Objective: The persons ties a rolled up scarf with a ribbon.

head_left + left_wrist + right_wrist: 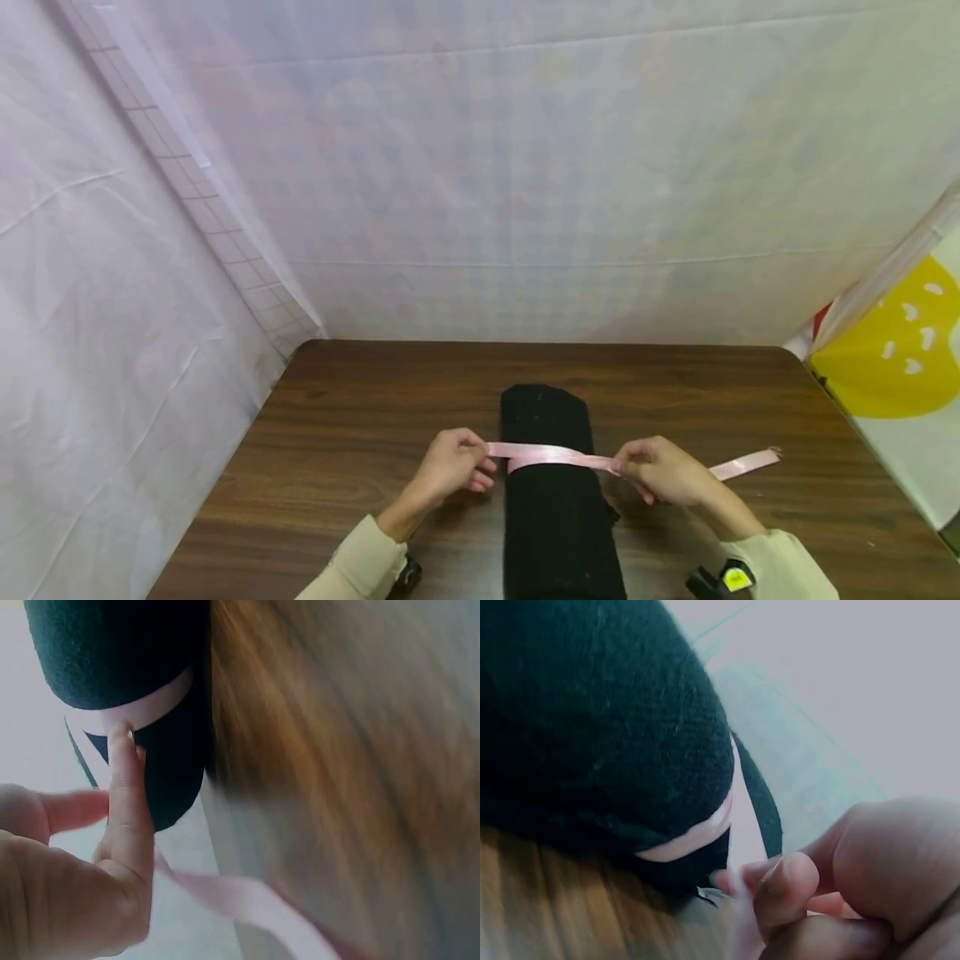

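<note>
- White sheeting [525, 167] hangs behind and to both sides of the work area; a gridded strip [187, 192] runs down the left corner seam.
- A dark wooden table [360, 400] carries the work. Its far edge meets the sheeting.
- At the right edge, off the table, stands a panel with a yellow shape bearing white marks [892, 358].
- A black cloth roll [555, 492] lies on the table near its front edge, at the centre, long axis running away from the person. The near end runs out of the bottom of the head view.
- A pink ribbon [547, 454] crosses the top of the roll from side to side, lying flat against the fabric. Its free end [750, 462] trails to the right, past the right hand, and rests on the table.
- Left hand [450, 467]: just left of the roll, fingers curled, pinching the ribbon's left end. In the left wrist view the ribbon [142, 712] wraps the roll [112, 652] and one finger [124, 795] presses on the band.
- Right hand [663, 471]: just right of the roll, fingers curled, pinching the ribbon where it leaves the roll. The right wrist view shows fingertips [780, 885] closed together beside the roll [592, 727], with the band [697, 832] close by; the exact contact is blurred.
- Both forearms wear beige sleeves [360, 567]. A small device with a yellow label [727, 579] sits at the right wrist.
</note>
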Tool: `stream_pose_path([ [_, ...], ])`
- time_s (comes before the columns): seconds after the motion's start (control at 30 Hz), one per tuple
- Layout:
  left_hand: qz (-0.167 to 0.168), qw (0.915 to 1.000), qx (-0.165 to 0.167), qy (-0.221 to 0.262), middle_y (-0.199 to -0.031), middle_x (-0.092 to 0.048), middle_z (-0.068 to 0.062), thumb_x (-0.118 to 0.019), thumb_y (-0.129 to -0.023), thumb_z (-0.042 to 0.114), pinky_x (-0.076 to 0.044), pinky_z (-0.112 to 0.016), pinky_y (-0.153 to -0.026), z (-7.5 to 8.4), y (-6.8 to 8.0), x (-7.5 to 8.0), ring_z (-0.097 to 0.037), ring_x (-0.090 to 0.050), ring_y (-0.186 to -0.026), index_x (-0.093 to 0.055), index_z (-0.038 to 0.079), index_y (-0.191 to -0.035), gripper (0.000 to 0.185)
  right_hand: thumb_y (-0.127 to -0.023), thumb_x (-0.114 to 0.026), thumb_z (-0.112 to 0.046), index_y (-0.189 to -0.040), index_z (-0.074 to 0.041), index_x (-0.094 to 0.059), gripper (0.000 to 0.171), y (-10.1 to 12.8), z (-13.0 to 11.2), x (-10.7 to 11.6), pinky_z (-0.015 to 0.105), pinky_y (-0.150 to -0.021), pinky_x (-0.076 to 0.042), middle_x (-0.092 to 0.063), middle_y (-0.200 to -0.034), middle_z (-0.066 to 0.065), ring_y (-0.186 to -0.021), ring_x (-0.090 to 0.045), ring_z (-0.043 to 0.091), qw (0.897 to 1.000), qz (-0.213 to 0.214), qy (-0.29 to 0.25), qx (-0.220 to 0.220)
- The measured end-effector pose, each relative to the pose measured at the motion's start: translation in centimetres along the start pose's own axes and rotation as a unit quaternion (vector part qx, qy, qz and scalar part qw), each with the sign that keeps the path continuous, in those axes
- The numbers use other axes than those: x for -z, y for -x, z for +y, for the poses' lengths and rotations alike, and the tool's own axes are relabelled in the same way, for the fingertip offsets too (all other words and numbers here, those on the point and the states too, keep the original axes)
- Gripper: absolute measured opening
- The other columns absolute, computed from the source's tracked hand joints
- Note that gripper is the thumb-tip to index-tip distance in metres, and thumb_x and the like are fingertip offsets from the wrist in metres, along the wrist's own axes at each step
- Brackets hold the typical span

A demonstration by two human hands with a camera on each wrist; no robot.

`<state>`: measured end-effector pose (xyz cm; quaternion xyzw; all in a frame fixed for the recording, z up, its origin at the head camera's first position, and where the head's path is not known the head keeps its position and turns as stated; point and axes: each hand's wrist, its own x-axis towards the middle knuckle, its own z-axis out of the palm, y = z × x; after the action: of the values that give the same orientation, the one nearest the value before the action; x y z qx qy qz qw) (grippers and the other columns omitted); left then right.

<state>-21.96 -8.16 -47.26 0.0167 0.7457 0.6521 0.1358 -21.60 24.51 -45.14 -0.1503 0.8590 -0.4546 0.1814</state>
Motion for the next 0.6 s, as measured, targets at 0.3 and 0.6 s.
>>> stream_pose_path([
  [0.3,0.042,0.9853,-0.014,0.165,-0.096,-0.069,-0.022,-0.051,-0.100,0.000,-0.060,-0.034,-0.074,-0.1,-0.3,-0.9,-0.017,-0.070,-0.074,-0.052,-0.012,-0.106,0.014,-0.099,-0.054,-0.019,-0.107,0.007,-0.054,0.027,0.3,-0.1,-1.4,0.019,-0.041,-0.028,-0.058,-0.059,0.002,-0.041,-0.032,0.005,0.984,0.060,-0.148,-0.083],
  [0.6,0.075,0.9569,-0.033,0.279,-0.099,-0.067,-0.012,-0.051,-0.100,0.000,-0.056,-0.037,-0.088,0.0,-0.3,-1.8,-0.018,-0.070,-0.090,-0.052,-0.008,-0.108,0.011,-0.096,-0.056,-0.010,-0.095,0.000,-0.055,0.011,-0.1,-0.9,-2.7,0.031,-0.051,-0.054,-0.072,-0.081,0.009,-0.050,-0.061,0.016,0.955,0.178,-0.222,-0.089],
])
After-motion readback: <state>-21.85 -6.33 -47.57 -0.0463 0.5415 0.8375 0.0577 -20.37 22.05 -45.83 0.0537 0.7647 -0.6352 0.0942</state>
